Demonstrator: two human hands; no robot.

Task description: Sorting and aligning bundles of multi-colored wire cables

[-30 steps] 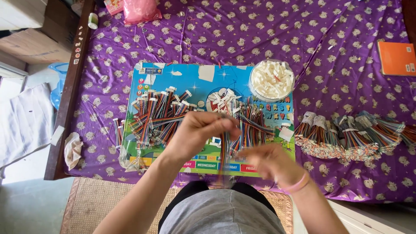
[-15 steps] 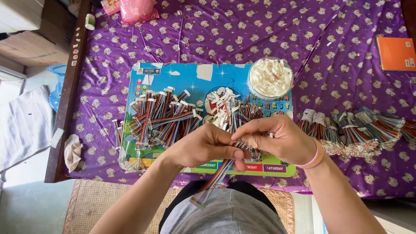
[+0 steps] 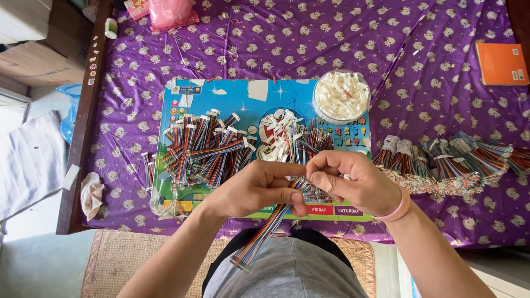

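Both hands have met since a second ago: left hand (image 3: pixel 258 189) and right hand (image 3: pixel 353 182) now pinch one ribbon cable (image 3: pixel 265 232), its tail trailing toward seven o'clock.

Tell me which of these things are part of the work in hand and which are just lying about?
In use:
left hand and right hand, both gripping a ribbon cable
cable pile on the blue board
bowl of white connectors
bundled cables

Lying about:
orange book
pink bag
tape roll
crumpled cloth
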